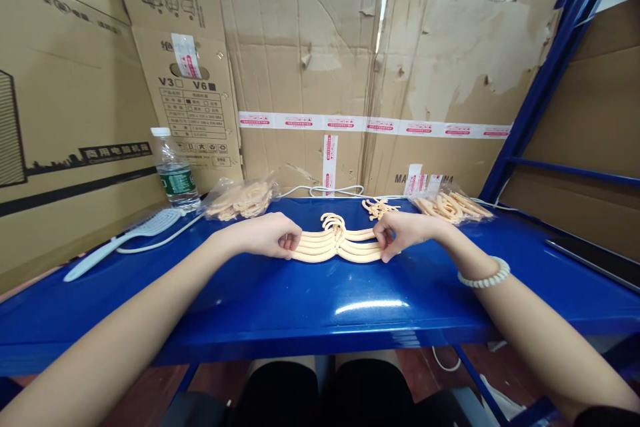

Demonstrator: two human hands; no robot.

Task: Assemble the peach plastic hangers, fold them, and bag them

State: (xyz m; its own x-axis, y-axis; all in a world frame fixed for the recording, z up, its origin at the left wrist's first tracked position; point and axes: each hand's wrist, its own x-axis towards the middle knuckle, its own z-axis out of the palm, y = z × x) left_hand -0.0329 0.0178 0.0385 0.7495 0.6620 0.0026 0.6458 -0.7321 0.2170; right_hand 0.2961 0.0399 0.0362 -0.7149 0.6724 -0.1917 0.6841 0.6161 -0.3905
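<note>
Before me on the blue shelf (240, 300) lies a row of several peach-coloured plastic hangers (317, 248), their curved hooks gathered at the middle and pointing away from me. My left hand (274, 233) is closed round the left ends of the hangers, fingers curled over them. At the right ends, my right hand (404, 232) pinches them between thumb and fingers. A small pile of loose peach hook-shaped pieces (377, 208) lies just behind my right hand.
Clear bags of peach pieces lie at the back left (245, 199) and back right (453, 205). A water bottle (175, 177), a pale blue perforated paddle (150, 223) and a white cable (330, 191) are on the shelf. Cardboard (305, 67) walls the back. A dark flat object (595, 263) lies far right.
</note>
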